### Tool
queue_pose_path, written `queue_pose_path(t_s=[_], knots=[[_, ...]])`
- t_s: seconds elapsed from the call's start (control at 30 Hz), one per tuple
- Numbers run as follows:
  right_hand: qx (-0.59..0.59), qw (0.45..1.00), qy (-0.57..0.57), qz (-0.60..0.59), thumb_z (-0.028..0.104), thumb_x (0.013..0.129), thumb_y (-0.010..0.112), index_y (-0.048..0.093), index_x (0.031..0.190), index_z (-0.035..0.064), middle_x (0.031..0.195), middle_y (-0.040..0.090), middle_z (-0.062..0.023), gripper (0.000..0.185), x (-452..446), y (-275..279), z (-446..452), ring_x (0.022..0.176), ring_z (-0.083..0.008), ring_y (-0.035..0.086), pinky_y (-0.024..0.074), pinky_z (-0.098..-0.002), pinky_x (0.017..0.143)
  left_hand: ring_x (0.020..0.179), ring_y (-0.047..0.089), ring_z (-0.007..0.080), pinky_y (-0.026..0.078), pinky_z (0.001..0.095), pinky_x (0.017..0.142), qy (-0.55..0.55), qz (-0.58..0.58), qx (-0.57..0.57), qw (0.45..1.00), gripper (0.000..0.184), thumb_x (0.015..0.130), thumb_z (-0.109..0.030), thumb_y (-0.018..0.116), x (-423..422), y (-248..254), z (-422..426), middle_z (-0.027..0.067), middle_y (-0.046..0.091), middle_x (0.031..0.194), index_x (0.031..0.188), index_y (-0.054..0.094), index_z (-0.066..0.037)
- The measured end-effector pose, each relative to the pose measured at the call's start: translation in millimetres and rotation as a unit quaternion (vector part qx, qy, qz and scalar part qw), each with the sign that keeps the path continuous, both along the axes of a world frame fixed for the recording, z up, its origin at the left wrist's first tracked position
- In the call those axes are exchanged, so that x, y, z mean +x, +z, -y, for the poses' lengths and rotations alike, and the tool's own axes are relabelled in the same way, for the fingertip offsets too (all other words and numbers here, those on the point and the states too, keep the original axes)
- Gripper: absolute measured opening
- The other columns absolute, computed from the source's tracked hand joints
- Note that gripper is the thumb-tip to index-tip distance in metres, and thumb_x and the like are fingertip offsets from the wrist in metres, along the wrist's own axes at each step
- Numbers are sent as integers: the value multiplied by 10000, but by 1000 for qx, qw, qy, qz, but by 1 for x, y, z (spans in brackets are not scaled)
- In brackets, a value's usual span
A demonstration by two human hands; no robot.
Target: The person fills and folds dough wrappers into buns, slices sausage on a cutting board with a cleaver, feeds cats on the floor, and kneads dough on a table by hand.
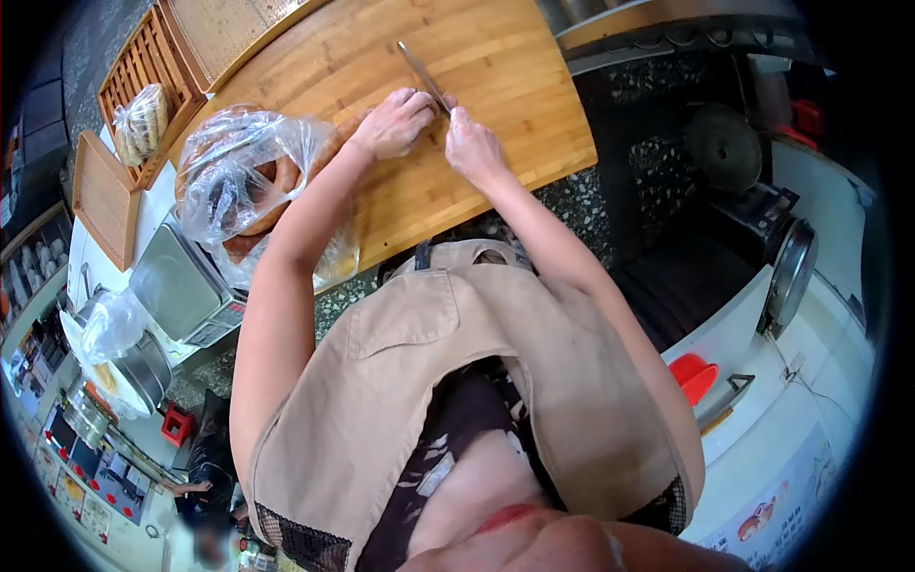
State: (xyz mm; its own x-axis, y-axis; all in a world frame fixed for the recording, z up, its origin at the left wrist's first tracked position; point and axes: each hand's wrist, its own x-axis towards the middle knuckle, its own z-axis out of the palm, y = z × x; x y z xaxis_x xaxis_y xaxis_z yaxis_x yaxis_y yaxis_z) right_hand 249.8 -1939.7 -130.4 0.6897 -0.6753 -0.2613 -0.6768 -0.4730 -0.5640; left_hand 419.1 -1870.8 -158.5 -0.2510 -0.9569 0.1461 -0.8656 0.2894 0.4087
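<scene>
My right hand (471,145) is closed round the handle of a knife (419,69), whose blade points up and to the left over the wooden board (505,71). Just left of it, my left hand (394,124) is curled with its fingertips close to the blade. A brown sausage (335,143) runs from the left into my left hand, which grips it; the end under my fingers is hidden. More coiled sausage lies in a clear plastic bag (214,157) at the board's left side.
A metal scale (176,276) stands beside the bag. Wooden slatted trays (143,71) lie at upper left, one holding a bagged pale food (141,124). A round pot lid (793,272) and a red bowl (693,378) are at right. Another person's arm (191,487) shows at lower left.
</scene>
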Motion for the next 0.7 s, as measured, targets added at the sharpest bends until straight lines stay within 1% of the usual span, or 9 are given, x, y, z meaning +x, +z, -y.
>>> queue_pose_path(t_s=[0.03,0.1,0.17,0.3,0.4,0.53,0.6,0.63,0.7], knots=[[-24,999,1,27,99,831,439,444,991,7,802,616,-280,185,7,-4,3,759,-458,603,474,-541,687,1023,482,294,417,363,898,-2,2,-6,1000,263,665,-97,625,2,-3,2,106,513,1078,917,566,-51],[-13,999,-18,26,110,834,442,451,996,8,805,620,-272,192,8,-4,3,763,-456,602,469,-544,706,1023,482,296,416,363,899,-6,1,-4,1000,264,663,-97,626,-2,-7,-3,107,515,1075,915,564,-49],[4,1000,-5,20,112,839,444,451,982,8,807,616,-274,177,1,7,4,753,-456,598,466,-546,700,954,510,284,437,360,846,6,-12,-53,998,179,714,-80,567,0,-6,-1,97,522,1051,889,577,-40],[47,999,2,-21,128,845,471,432,921,11,769,604,-284,145,-36,55,-13,739,-461,591,455,-555,684,985,489,300,423,367,874,13,-16,-16,1000,248,675,-97,615,-1,-6,-3,114,519,1050,911,560,-42],[64,997,-7,-50,137,846,479,426,909,10,758,598,-290,151,-52,63,-22,729,-469,587,451,-559,671,961,512,286,435,359,848,14,-25,-27,999,167,732,-91,558,0,-4,-2,102,524,1058,889,578,-37],[57,997,-15,-46,146,857,474,426,920,10,722,587,-297,158,-34,33,-19,710,-479,580,445,-566,656,951,511,283,435,358,848,23,-22,-44,999,189,730,-100,565,1,-5,-1,102,525,1062,907,580,-36],[42,999,-24,22,154,864,471,429,924,11,719,587,-299,161,-9,-9,-8,714,-480,580,442,-570,654,949,511,282,434,357,848,29,-24,-45,998,201,728,-103,568,-1,-5,-4,103,525,1062,916,580,-35],[46,998,-25,21,154,864,471,429,924,11,719,587,-299,161,-1,-16,-4,714,-480,580,442,-570,654,958,505,291,432,366,855,22,-31,-35,999,222,702,-93,589,-1,-6,-6,107,523,1056,917,571,-39],[3,996,-24,83,159,871,470,432,918,9,720,588,-297,161,17,-19,8,712,-474,582,444,-568,645,967,500,300,430,375,862,18,-30,-28,999,249,676,-83,610,3,-6,-3,110,520,1051,917,562,-44]])
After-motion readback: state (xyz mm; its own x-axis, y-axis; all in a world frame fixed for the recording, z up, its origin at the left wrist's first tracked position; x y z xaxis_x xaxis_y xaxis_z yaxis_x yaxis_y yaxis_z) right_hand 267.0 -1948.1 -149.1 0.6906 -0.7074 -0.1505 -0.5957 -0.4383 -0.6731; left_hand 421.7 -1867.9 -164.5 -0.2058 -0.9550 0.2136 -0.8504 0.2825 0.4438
